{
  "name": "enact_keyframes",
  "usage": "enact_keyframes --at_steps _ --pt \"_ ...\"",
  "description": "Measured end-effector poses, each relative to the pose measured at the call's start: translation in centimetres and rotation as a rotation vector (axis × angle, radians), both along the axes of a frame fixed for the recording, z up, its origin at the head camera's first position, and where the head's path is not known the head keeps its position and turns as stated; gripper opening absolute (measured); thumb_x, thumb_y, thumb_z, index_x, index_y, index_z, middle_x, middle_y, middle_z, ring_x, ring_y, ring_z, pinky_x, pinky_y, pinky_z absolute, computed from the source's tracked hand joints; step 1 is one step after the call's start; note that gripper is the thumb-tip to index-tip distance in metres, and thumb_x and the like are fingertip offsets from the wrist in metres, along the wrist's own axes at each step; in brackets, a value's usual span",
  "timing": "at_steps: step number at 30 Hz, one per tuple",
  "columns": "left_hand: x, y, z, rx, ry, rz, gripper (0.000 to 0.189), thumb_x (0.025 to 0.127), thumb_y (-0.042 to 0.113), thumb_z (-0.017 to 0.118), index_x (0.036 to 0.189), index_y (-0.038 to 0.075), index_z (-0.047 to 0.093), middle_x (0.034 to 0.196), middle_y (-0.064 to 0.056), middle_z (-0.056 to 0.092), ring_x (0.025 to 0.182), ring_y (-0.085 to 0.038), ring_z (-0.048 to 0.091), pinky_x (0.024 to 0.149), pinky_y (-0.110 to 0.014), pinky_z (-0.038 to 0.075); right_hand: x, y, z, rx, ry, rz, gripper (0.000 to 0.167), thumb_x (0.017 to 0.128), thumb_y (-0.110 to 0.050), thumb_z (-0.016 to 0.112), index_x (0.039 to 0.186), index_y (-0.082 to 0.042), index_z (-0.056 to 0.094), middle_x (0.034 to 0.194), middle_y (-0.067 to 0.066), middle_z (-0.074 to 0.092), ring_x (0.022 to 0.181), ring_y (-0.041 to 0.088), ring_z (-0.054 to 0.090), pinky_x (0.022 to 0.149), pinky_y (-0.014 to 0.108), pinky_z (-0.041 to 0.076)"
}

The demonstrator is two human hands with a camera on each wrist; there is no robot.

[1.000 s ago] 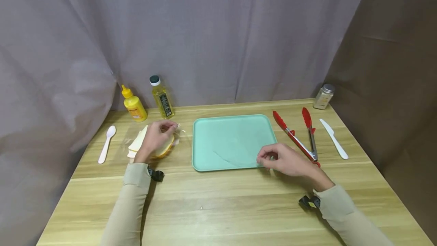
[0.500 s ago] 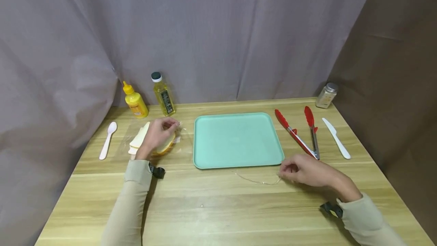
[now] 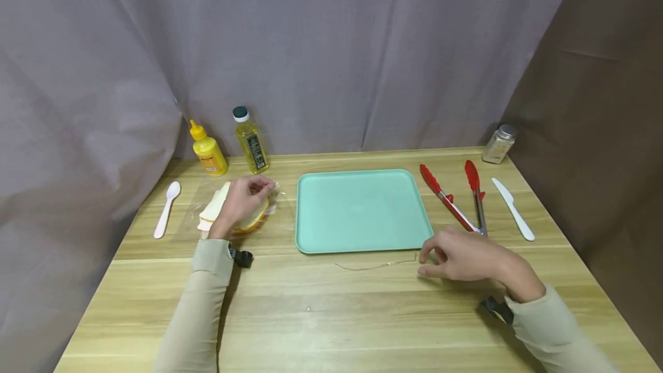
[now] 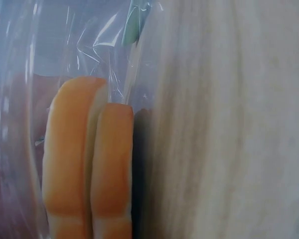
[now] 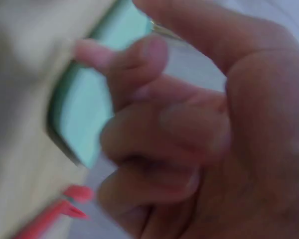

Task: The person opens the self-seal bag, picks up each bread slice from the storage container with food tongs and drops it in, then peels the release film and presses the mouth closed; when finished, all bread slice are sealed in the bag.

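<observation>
At the left of the head view, my left hand (image 3: 242, 206) pinches the gathered end of a clear plastic bag (image 3: 282, 212). Bread slices (image 4: 70, 149) lie inside that bag, partly hidden under the hand in the head view; their brown crusts show up close in the left wrist view. My right hand (image 3: 466, 258) is over the table by the near right corner of the tray, thumb and forefinger apart and nothing between them. A thin wire-like tie (image 3: 373, 267) lies just left of its fingertips, along the tray's near edge.
A mint-green tray (image 3: 359, 212) occupies the middle. Behind the bag stand a yellow squeeze bottle (image 3: 209, 154) and an oil bottle (image 3: 252, 145); a white spoon (image 3: 167, 210) lies left. Red-tipped tongs (image 3: 456, 203), a white knife (image 3: 513, 209) and a seasoning jar (image 3: 499, 144) are right.
My right hand carried the tie from over the tray toward the near right, then let it go on the table, and its fingers parted. My left hand still pinches the bag.
</observation>
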State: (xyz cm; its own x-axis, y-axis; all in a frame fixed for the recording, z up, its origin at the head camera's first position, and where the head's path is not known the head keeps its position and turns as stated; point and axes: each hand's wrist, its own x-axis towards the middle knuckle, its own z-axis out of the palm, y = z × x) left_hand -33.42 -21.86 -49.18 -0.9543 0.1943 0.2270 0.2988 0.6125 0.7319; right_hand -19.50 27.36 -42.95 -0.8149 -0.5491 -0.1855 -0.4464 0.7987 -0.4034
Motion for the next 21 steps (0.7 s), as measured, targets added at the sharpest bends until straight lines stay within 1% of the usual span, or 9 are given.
enact_keyframes --at_steps 2,4,6,8,10,12,16,19,21 --pt "0.0 0.0 0.0 -0.009 0.004 0.002 0.017 0.106 0.021 0.071 0.113 0.009 0.081 0.107 -0.01 0.082 0.091 -0.023 0.075 0.083 -0.03 0.06 0.0 0.3 1.2 0.03 -0.012 -0.02 0.025 0.093 -0.051 0.083 0.102 -0.027 0.082 0.061 -0.016 0.052 0.055 0.0 0.043 0.05 0.022 0.036" --pt "0.0 0.0 0.2 -0.022 0.009 0.002 0.018 0.107 0.021 0.07 0.113 0.009 0.081 0.108 -0.01 0.082 0.092 -0.023 0.075 0.084 -0.031 0.06 -0.2 0.2 2.0 0.023 0.027 -0.056 0.028 0.094 -0.055 0.082 0.102 -0.029 0.082 0.06 -0.016 0.05 0.053 0.0 0.042 0.049 0.021 0.034" --pt "0.0 -0.1 0.3 -0.027 0.011 0.008 0.018 0.107 0.022 0.07 0.113 0.009 0.081 0.109 -0.011 0.082 0.094 -0.023 0.075 0.085 -0.033 0.061 -0.7 -0.5 2.4 -0.027 0.1 -0.074 0.021 0.097 -0.051 0.08 0.101 -0.03 0.082 0.06 -0.016 0.051 0.051 0.0 0.041 0.047 0.021 0.034" --pt "-0.1 -0.2 0.5 -0.026 0.011 0.015 0.019 0.107 0.022 0.07 0.114 0.009 0.081 0.11 -0.011 0.082 0.095 -0.025 0.075 0.087 -0.036 0.061 -1.2 -1.7 2.3 -0.103 0.161 -0.078 0.015 0.1 -0.043 0.079 0.102 -0.029 0.081 0.061 -0.016 0.053 0.052 0.001 0.043 0.049 0.022 0.037" --pt "-0.1 -0.2 0.5 -0.017 0.011 0.024 0.019 0.107 0.022 0.07 0.115 0.009 0.081 0.112 -0.011 0.082 0.097 -0.026 0.076 0.088 -0.037 0.061 -1.8 -3.4 1.8 -0.177 0.183 -0.074 0.01 0.102 -0.037 0.078 0.104 -0.028 0.081 0.064 -0.017 0.056 0.053 0.002 0.045 0.05 0.022 0.04" --pt "-0.1 -0.2 0.5 -0.004 0.011 0.034 0.019 0.107 0.022 0.07 0.116 0.009 0.081 0.112 -0.011 0.082 0.098 -0.027 0.076 0.088 -0.038 0.061 -2.2 -5.5 0.9 -0.245 0.181 -0.062 0.008 0.103 -0.033 0.077 0.104 -0.026 0.081 0.065 -0.017 0.057 0.055 0.002 0.047 0.053 0.022 0.043" --pt "-0.2 0.0 0.5 0.035 0.029 0.055 0.021 0.106 0.025 0.072 0.117 0.009 0.081 0.111 -0.011 0.082 0.099 -0.026 0.076 0.091 -0.038 0.063 -2.9 -10.4 -0.9 -0.337 0.111 -0.017 0.011 0.104 -0.031 0.075 0.109 -0.023 0.081 0.067 -0.014 0.061 0.056 0.003 0.051 0.055 0.022 0.047" --pt "-0.1 0.1 0.6 0.062 0.049 0.082 0.024 0.106 0.03 0.073 0.115 0.01 0.081 0.108 -0.011 0.082 0.101 -0.026 0.075 0.097 -0.043 0.063 -3.3 -14.0 -2.1 -0.379 0.051 0.043 0.016 0.106 -0.031 0.073 0.112 -0.019 0.082 0.071 -0.007 0.069 0.057 0.003 0.055 0.06 0.022 0.052" --pt "0.0 0.2 0.9 0.083 0.077 0.104 0.026 0.106 0.033 0.073 0.115 0.01 0.082 0.107 -0.01 0.082 0.1 -0.025 0.074 0.094 -0.037 0.062 -3.6 -16.1 -2.6 -0.407 0.012 0.075 0.02 0.107 -0.031 0.071 0.114 -0.016 0.082 0.074 -0.001 0.073 0.059 0.005 0.06 0.063 0.024 0.055"
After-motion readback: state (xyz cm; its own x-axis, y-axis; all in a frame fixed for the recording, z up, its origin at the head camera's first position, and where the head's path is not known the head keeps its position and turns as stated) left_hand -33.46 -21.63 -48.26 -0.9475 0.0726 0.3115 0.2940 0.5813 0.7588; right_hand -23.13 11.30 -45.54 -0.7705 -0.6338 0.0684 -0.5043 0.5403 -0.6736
